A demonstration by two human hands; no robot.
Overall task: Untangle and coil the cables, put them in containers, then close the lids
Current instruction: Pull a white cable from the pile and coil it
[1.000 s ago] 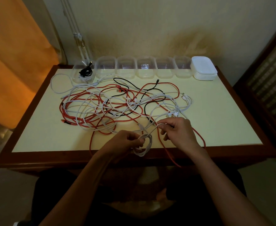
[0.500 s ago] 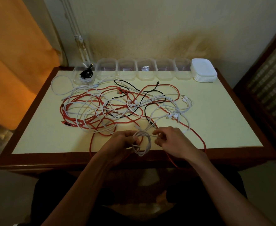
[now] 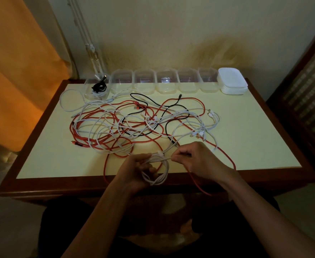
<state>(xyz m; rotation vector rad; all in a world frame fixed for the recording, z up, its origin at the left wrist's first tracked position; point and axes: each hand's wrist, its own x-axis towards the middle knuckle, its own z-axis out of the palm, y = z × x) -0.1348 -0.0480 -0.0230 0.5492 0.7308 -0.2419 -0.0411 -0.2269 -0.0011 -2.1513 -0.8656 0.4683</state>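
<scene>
Holding white coil [image 3: 158, 175] — left hand [image 3: 136, 172] gripping, right hand [image 3: 195, 161] pinching strand, now nearer table edge.

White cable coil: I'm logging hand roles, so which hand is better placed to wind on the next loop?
Right. The right hand pinches the free strand running into the tangle, while the left hand is occupied holding the white cable coil.

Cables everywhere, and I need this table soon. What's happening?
A person is coiling a white cable: the left hand holds the coil, the right hand pinches its free end. The tangle of red, white and black cables covers the table. One container holds a cable; the lids sit stacked.
</scene>
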